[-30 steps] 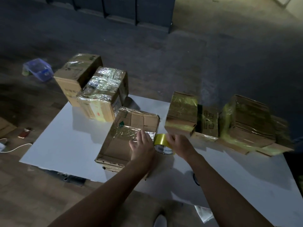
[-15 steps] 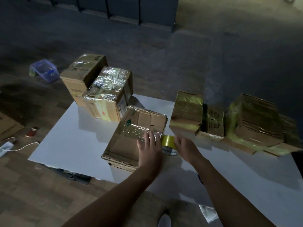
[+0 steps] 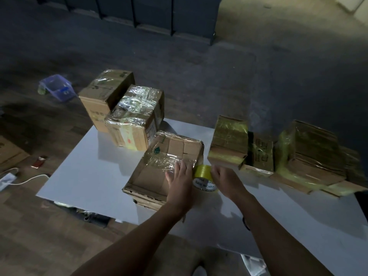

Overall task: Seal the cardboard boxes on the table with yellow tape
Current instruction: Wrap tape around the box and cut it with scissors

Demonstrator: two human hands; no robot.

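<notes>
A flat cardboard box [image 3: 157, 168] lies at the middle of the white table [image 3: 83, 176], a shiny strip of tape running across its top. My left hand [image 3: 180, 179] presses flat on the box's right end, fingers straight. Just right of that edge my right hand [image 3: 224, 179] grips a roll of yellow tape [image 3: 204, 177]. Two boxes wrapped in clear tape [image 3: 135, 120] stand at the back left. Several boxes covered in yellow tape [image 3: 229, 142] are lined up on the right.
The table's near edge runs just below my forearms. On the floor at the left lie a blue plastic container [image 3: 56, 89], a white cable [image 3: 25, 181] and a small red object [image 3: 38, 162]. Dark cabinets [image 3: 155, 14] stand far back.
The view has shifted slightly. Both hands stay at the box's right end, with the tape roll still beside the edge.
</notes>
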